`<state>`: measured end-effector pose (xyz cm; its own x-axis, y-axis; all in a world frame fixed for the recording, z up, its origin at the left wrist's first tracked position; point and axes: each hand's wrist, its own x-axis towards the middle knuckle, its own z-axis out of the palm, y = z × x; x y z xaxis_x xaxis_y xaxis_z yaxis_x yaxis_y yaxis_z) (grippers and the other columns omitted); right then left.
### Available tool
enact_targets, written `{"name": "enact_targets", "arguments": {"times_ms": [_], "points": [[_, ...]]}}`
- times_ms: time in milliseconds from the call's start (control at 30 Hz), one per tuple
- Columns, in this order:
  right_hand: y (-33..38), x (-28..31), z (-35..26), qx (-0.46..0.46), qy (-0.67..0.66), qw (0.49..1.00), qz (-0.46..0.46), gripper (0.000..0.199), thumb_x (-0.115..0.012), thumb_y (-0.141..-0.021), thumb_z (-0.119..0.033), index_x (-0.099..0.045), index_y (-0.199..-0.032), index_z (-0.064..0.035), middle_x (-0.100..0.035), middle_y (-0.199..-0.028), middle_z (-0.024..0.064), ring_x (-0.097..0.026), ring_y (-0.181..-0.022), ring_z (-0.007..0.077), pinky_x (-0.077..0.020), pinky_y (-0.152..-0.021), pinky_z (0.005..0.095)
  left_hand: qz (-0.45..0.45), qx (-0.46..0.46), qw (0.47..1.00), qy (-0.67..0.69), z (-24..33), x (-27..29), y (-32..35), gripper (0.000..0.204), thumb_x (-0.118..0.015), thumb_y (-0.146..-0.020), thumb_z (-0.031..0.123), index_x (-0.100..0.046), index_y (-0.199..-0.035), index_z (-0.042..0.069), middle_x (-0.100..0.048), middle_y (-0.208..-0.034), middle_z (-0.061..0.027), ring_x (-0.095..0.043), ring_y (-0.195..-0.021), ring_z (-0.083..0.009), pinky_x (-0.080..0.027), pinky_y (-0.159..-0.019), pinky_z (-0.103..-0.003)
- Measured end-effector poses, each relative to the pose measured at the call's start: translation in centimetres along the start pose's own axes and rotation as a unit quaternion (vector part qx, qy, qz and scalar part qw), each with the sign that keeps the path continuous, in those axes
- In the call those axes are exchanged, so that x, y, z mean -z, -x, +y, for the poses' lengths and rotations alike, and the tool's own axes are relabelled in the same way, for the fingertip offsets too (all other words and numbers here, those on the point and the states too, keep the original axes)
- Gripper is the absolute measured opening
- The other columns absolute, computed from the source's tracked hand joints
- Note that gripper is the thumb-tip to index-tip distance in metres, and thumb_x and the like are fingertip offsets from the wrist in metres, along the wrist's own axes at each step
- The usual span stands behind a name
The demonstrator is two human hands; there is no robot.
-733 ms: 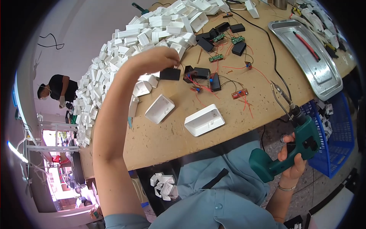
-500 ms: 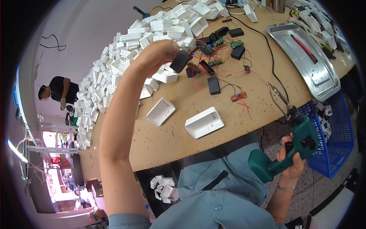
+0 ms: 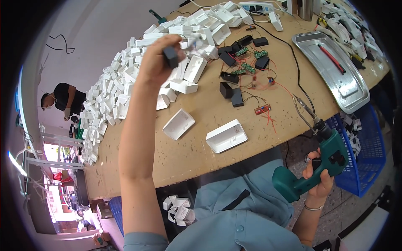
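Observation:
My left hand (image 3: 155,62) is raised over the pile of white plastic cases (image 3: 113,90), its fingers closed on a small black box (image 3: 170,57). Something thin and blurred trails from the box toward the right. At the lower right, my right hand (image 3: 320,182) grips a green soldering gun (image 3: 333,152), whose tip points up over the table edge. Two white open cases, one tilted (image 3: 179,124) and one nearer me (image 3: 226,136), lie between my hands. Beyond them sit several black boxes (image 3: 237,97) with red wires, green boards (image 3: 248,67) and a reddish board (image 3: 263,109).
A metal tray (image 3: 349,92) holds a red and black stick-shaped tool (image 3: 331,59). A black cable (image 3: 296,58) crosses the table from a power strip (image 3: 256,7). Below the right edge stands a blue crate (image 3: 372,146). Another person (image 3: 65,98) works at the far left.
My left hand has moved left with the black box, away from the cluster of boards and over the white cases. My right hand keeps the soldering gun in nearly the same place.

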<state>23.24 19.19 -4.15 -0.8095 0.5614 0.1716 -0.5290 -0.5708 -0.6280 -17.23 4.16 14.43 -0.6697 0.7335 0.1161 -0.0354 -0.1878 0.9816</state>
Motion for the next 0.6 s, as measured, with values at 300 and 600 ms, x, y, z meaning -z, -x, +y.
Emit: {"name": "enact_targets", "arguments": {"times_ms": [300,600], "points": [[-0.2,0.0,0.1,-0.036,-0.037,0.998,-0.036,0.064,-0.059,-0.086,-0.023,-0.025,-0.133,0.0046,-0.045,-0.123,0.0195,-0.051,-0.072,0.0157,-0.0448,-0.06,0.028,0.039,0.064,0.994,-0.077,-1.1,0.7,10.9,0.015,-0.058,-0.082,0.009,-0.057,-0.092,-0.002,-0.054,-0.07,-0.002,-0.052,-0.064,-0.0088,-0.042,-0.06,-0.021],[-1.7,-2.6,2.0,-0.095,-0.064,0.989,-0.098,0.067,-0.06,-0.085,-0.023,-0.023,-0.134,0.0041,-0.044,-0.125,0.0177,-0.047,-0.07,0.0141,-0.0415,-0.059,0.0256,0.121,0.204,0.893,-0.383,-7.2,5.8,23.8,0.018,-0.06,-0.083,0.014,-0.062,-0.093,0.0,-0.062,-0.079,-0.0022,-0.056,-0.071,-0.0084,-0.045,-0.063,-0.023]]}}
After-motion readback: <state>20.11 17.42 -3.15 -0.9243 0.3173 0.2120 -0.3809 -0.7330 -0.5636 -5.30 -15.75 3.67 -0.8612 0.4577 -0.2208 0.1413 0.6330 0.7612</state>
